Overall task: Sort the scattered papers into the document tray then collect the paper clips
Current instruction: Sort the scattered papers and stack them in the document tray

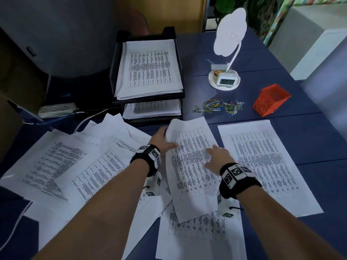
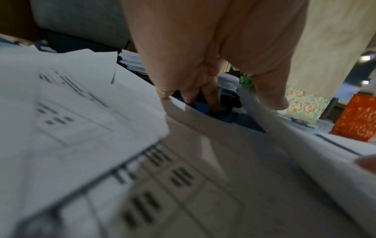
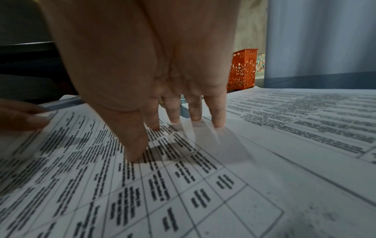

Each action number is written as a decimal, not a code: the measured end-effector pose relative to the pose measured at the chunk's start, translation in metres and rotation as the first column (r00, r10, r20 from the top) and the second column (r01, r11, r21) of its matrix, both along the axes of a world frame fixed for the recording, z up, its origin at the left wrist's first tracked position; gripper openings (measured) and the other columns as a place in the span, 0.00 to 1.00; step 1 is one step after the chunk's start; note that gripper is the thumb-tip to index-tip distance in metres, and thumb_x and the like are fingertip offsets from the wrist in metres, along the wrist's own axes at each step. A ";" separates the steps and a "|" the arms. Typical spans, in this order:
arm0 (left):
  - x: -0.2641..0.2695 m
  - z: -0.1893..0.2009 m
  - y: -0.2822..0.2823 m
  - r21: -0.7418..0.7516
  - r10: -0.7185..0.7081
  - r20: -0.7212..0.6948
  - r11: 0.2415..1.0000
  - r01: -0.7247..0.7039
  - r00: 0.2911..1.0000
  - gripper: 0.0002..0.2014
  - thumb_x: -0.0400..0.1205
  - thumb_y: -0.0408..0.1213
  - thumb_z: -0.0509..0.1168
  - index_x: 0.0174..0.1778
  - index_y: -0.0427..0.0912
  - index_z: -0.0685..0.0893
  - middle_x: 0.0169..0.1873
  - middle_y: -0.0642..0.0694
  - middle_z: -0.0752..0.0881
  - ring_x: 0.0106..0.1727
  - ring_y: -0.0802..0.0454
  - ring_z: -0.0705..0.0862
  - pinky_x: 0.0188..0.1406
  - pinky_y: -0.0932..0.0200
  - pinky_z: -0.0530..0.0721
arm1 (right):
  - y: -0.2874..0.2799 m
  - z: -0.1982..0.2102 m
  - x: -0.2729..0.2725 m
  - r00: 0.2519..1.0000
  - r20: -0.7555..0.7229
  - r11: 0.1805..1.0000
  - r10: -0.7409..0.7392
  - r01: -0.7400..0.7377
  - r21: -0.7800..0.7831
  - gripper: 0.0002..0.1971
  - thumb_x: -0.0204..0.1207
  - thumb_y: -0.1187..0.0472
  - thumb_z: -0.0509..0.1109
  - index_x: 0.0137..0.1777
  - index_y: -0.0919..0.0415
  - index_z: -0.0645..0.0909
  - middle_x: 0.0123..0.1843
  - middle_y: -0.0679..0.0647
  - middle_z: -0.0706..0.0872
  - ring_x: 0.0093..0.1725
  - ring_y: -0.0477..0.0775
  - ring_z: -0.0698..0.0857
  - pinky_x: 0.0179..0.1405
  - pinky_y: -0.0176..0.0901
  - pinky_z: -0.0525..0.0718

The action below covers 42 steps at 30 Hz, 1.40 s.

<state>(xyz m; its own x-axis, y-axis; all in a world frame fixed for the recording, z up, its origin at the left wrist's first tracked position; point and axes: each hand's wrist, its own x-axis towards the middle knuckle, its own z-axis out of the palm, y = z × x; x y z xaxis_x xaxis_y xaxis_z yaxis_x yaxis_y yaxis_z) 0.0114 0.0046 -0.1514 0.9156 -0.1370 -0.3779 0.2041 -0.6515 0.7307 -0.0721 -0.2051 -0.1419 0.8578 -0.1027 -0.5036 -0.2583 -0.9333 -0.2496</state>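
Observation:
A printed sheet [image 1: 189, 166] lies slanted in the middle of the blue desk. My left hand [image 1: 165, 139] pinches its upper left edge, thumb on top and fingers underneath. In the left wrist view, that hand [image 2: 242, 98] has raised the sheet's edge [image 2: 305, 145] off the desk. My right hand [image 1: 214, 156] rests with straight, spread fingertips [image 3: 218, 122] on the same sheet [image 3: 183, 193]. The black two-tier document tray [image 1: 180, 59] at the back holds paper stacks on both levels. Coloured paper clips [image 1: 219, 106] lie loose to its right.
More sheets lie around: a heap on the left [image 1: 75, 162], one flat on the right [image 1: 262, 162], and one near the front edge [image 1: 197, 237]. An orange mesh basket [image 1: 270, 100] stands by the clips. A white lamp with a clock [image 1: 225, 79] stands behind them. A power strip [image 1: 56, 109] lies far left.

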 end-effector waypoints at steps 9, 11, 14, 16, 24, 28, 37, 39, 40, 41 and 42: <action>-0.021 0.019 0.027 -0.461 0.230 -0.108 0.850 -0.254 0.967 0.23 0.70 0.27 0.77 0.60 0.41 0.81 0.55 0.44 0.88 0.55 0.46 0.86 0.58 0.49 0.84 | -0.007 0.017 0.009 0.847 0.189 0.807 -0.497 0.371 0.460 0.45 0.74 0.46 0.73 0.83 0.61 0.52 0.78 0.61 0.66 0.77 0.62 0.68 0.72 0.56 0.70; -0.025 0.021 0.040 -0.527 0.299 -0.148 0.783 -0.331 0.943 0.20 0.71 0.24 0.75 0.58 0.38 0.82 0.53 0.40 0.88 0.53 0.43 0.86 0.54 0.47 0.85 | -0.005 0.019 0.012 0.821 0.106 0.678 -0.562 0.383 0.627 0.36 0.75 0.52 0.74 0.79 0.62 0.62 0.67 0.56 0.77 0.69 0.58 0.77 0.65 0.48 0.74; -0.027 0.021 0.057 -0.496 0.397 -0.151 0.762 -0.417 0.905 0.14 0.72 0.25 0.75 0.51 0.38 0.84 0.47 0.40 0.88 0.48 0.40 0.86 0.49 0.46 0.87 | 0.006 0.015 0.019 0.867 0.086 0.663 -0.491 0.308 0.682 0.13 0.77 0.60 0.72 0.59 0.65 0.82 0.56 0.58 0.88 0.54 0.58 0.85 0.56 0.47 0.81; -0.028 0.016 0.070 -0.387 0.431 -0.090 0.816 -0.430 0.898 0.14 0.73 0.31 0.76 0.52 0.40 0.85 0.49 0.40 0.89 0.48 0.41 0.87 0.52 0.45 0.87 | 0.018 0.013 0.023 0.904 0.117 0.737 -0.412 0.255 0.626 0.05 0.78 0.63 0.71 0.50 0.64 0.84 0.45 0.57 0.88 0.46 0.57 0.84 0.45 0.42 0.80; -0.039 0.004 0.134 -0.048 0.535 0.014 0.844 -0.534 0.845 0.16 0.83 0.49 0.63 0.57 0.40 0.82 0.53 0.35 0.87 0.52 0.37 0.86 0.51 0.46 0.85 | 0.054 0.021 0.057 0.992 -0.021 0.922 -0.124 0.123 0.368 0.13 0.80 0.63 0.65 0.61 0.68 0.81 0.57 0.64 0.86 0.58 0.63 0.84 0.55 0.47 0.80; -0.040 0.003 0.175 0.253 0.456 0.082 0.851 -0.461 0.886 0.21 0.81 0.45 0.65 0.68 0.42 0.76 0.65 0.38 0.79 0.63 0.39 0.80 0.61 0.45 0.81 | 0.067 0.022 0.069 0.991 -0.011 0.929 -0.133 0.129 0.346 0.11 0.80 0.65 0.63 0.57 0.70 0.82 0.54 0.65 0.86 0.54 0.64 0.84 0.52 0.49 0.81; -0.007 0.018 0.219 0.600 0.030 -0.129 0.798 0.054 0.991 0.44 0.68 0.49 0.76 0.78 0.47 0.62 0.70 0.39 0.71 0.69 0.38 0.74 0.63 0.44 0.77 | 0.079 0.012 0.060 0.984 -0.178 0.986 0.013 0.016 0.165 0.19 0.83 0.59 0.61 0.68 0.72 0.76 0.67 0.66 0.80 0.66 0.65 0.79 0.63 0.50 0.77; -0.002 0.018 0.217 0.616 -0.017 -0.142 0.782 0.102 0.990 0.44 0.67 0.49 0.76 0.77 0.49 0.63 0.68 0.41 0.74 0.68 0.40 0.75 0.64 0.43 0.79 | 0.078 0.014 0.061 0.979 -0.204 0.987 0.025 0.009 0.161 0.20 0.84 0.57 0.61 0.70 0.69 0.74 0.70 0.63 0.77 0.68 0.63 0.77 0.64 0.47 0.75; 0.000 0.019 0.215 0.627 -0.044 -0.147 0.769 0.127 0.988 0.42 0.66 0.48 0.76 0.75 0.50 0.64 0.66 0.43 0.75 0.66 0.41 0.75 0.63 0.42 0.79 | 0.077 0.015 0.062 0.976 -0.215 0.987 0.028 0.007 0.158 0.20 0.84 0.57 0.60 0.71 0.68 0.73 0.71 0.63 0.76 0.68 0.62 0.76 0.64 0.46 0.74; 0.001 0.018 0.215 0.635 -0.066 -0.154 0.758 0.150 0.986 0.40 0.66 0.48 0.76 0.73 0.51 0.66 0.65 0.44 0.76 0.65 0.41 0.76 0.62 0.42 0.80 | 0.078 0.015 0.063 0.975 -0.222 0.988 0.028 0.007 0.156 0.20 0.84 0.57 0.61 0.72 0.67 0.73 0.72 0.62 0.76 0.69 0.62 0.76 0.65 0.46 0.74; 0.001 0.018 0.214 0.629 -0.081 -0.160 0.760 0.165 0.984 0.39 0.66 0.48 0.76 0.72 0.51 0.67 0.64 0.44 0.77 0.63 0.42 0.77 0.60 0.43 0.81 | 0.078 0.015 0.063 0.975 -0.223 0.987 0.019 0.016 0.157 0.21 0.84 0.57 0.61 0.72 0.67 0.73 0.72 0.62 0.76 0.68 0.62 0.76 0.65 0.46 0.74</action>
<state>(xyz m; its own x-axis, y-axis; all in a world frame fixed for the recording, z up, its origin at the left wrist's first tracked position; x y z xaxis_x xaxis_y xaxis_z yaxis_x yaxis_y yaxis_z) 0.0128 0.2185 -0.1333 0.8518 0.0653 -0.5198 0.1445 -0.9830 0.1134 -0.0087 -0.1275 -0.1273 0.7222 -0.0062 -0.6916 -0.3227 -0.8875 -0.3290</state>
